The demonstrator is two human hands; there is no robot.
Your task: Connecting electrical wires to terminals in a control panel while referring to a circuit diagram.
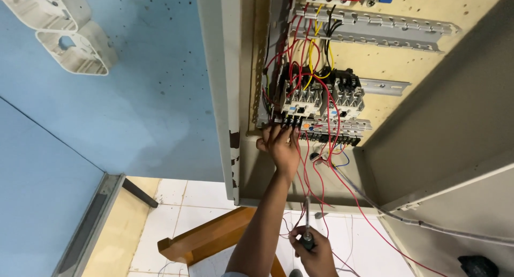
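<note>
An open grey electrical cabinet [225,95] hangs on a blue wall, with contactors [321,97] and a terminal row [332,131] wired in red, yellow and black. My left hand [279,146] reaches up to the bottom left of the terminal row, fingers closed on a red wire [297,148] there. Lower down, my right hand [316,250] grips a screwdriver [307,223] by its dark handle, shaft pointing up, below the cabinet's bottom edge.
Loose red wires [364,212] and a grey cable [455,231] trail out of the cabinet toward the right. The cabinet door [455,148] stands open at right. A wooden stool [209,237] sits on the white tiled floor below. White plastic brackets [69,36] hang on the wall.
</note>
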